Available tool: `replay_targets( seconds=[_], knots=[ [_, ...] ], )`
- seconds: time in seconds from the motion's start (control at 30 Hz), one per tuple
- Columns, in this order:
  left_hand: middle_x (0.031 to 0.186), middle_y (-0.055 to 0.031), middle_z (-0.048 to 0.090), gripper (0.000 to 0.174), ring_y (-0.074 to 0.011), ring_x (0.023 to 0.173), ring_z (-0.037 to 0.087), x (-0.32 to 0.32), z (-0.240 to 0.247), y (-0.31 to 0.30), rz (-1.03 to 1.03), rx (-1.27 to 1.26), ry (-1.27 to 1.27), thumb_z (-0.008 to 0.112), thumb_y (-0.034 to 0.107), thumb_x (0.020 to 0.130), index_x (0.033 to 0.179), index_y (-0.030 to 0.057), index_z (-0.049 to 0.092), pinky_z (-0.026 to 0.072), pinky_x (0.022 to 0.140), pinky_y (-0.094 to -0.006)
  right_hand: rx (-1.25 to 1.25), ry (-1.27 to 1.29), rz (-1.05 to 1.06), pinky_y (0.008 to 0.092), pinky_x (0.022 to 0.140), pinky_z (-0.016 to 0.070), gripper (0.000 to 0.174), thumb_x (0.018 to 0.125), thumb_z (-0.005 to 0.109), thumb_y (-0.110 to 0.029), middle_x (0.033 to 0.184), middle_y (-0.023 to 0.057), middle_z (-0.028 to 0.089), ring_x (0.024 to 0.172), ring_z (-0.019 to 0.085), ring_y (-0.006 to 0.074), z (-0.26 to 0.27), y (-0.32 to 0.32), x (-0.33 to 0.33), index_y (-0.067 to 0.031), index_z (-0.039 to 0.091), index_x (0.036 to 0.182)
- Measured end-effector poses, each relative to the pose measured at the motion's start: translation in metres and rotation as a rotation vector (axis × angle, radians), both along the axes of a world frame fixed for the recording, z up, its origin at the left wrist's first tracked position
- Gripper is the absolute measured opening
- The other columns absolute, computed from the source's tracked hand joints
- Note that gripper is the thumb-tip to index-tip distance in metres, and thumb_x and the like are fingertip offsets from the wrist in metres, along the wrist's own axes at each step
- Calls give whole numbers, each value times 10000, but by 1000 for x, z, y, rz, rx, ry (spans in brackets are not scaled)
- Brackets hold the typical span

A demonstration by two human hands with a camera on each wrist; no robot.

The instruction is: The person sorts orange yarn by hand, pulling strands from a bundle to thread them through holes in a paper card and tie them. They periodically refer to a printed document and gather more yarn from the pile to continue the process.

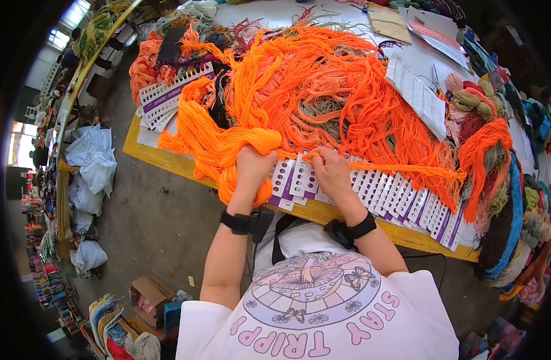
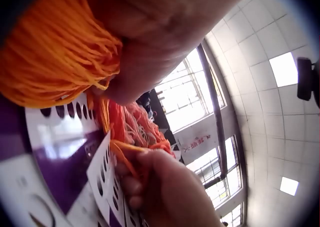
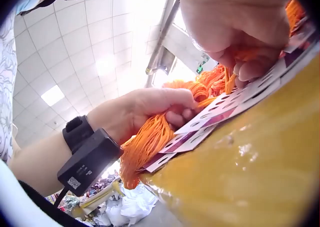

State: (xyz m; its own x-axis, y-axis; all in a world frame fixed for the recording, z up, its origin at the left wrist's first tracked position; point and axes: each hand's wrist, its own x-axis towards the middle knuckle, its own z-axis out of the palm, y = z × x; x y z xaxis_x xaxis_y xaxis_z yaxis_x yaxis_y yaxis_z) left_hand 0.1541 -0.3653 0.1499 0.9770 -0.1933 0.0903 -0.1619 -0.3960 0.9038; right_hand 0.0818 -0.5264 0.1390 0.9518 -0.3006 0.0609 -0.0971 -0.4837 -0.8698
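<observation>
A thick hank of bright orange yarn lies at the table's front left and hangs over the edge. My left hand grips this hank, its fingers curled round the strands, as the right wrist view also shows. To its right, my right hand pinches a thin orange strand between thumb and fingers. That strand runs on rightward across the punched cards. In the left wrist view the orange bundle bulges beside the left palm, with the right hand close by.
Behind the hands a big pile of orange, pink and grey-green yarn covers the table. A printed sheet leans on its right side. More skeins hang over the right end. White plastic bags and an open carton are at the left.
</observation>
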Motion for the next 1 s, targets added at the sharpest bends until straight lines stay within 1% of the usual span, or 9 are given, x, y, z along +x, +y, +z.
replay_targets(
  seconds=[0.1, 0.23, 0.33, 0.43, 0.53, 0.67, 0.77, 0.9, 1.0],
  knots=[
    [829, -89, 625, 259, -196, 751, 606, 2, 11, 10, -82, -173, 577, 647, 100, 695, 911, -27, 581, 476, 639, -299, -4, 12, 5, 371, 630, 449, 182, 774, 475, -136, 747, 175, 586, 692, 567, 324, -1, 0, 1, -25, 609, 830],
    [847, -36, 599, 207, -72, 619, 533, -2, -2, 3, -104, -69, 185, 649, 124, 745, 897, 9, 569, 427, 515, -211, 102, 78, 5, 347, 612, 453, 182, 772, 486, -143, 714, 165, 590, 670, 577, 292, 3, -1, 1, -31, 614, 836],
    [720, -8, 560, 152, -46, 524, 470, -3, 16, 5, -147, -495, 725, 615, 137, 784, 869, 19, 569, 367, 463, -180, 175, 149, -10, 320, 599, 456, 165, 757, 515, -135, 705, 135, 595, 653, 582, 254, 8, -3, 2, -46, 616, 853],
    [743, -1, 553, 161, -45, 522, 464, -7, 31, 1, -289, -785, 1005, 617, 178, 786, 854, 38, 576, 363, 474, -176, 159, 94, 18, 301, 594, 459, 156, 737, 547, -89, 739, 106, 600, 662, 585, 222, 7, -2, 0, -59, 613, 875],
    [753, 6, 546, 159, -51, 535, 474, -12, 18, -8, -582, -188, 675, 636, 181, 772, 843, 52, 576, 375, 496, -180, 171, -111, 93, 286, 597, 459, 185, 717, 562, -29, 780, 95, 594, 682, 581, 205, 12, 2, -2, -61, 603, 895],
    [700, 15, 536, 171, -73, 556, 506, -8, 16, -9, -664, -75, 496, 643, 205, 772, 832, 59, 577, 406, 501, -211, 133, -202, 120, 275, 610, 455, 205, 709, 557, 7, 788, 104, 561, 679, 569, 194, 0, -6, 0, -45, 590, 904],
    [686, 6, 529, 146, -82, 562, 479, 16, 52, 2, -184, -112, 626, 608, 201, 792, 801, 57, 587, 399, 522, -231, 181, -118, 12, 275, 596, 452, 159, 725, 557, -24, 789, 105, 556, 655, 567, 188, -8, -3, 4, -35, 587, 880],
    [631, 6, 522, 194, -77, 548, 479, 114, 48, 113, -16, -991, 645, 575, 266, 824, 866, 83, 623, 392, 480, -237, 237, -46, -53, 269, 559, 445, 119, 745, 553, -61, 785, 100, 555, 603, 566, 167, -8, -1, 4, -21, 580, 854],
    [634, 12, 517, 251, -103, 535, 488, 111, 57, 111, 358, -170, -19, 556, 301, 835, 944, 83, 614, 427, 538, -243, 285, -29, -56, 261, 539, 444, 128, 742, 557, -61, 781, 93, 556, 571, 565, 152, -6, 0, 4, -12, 580, 859]
  ],
)
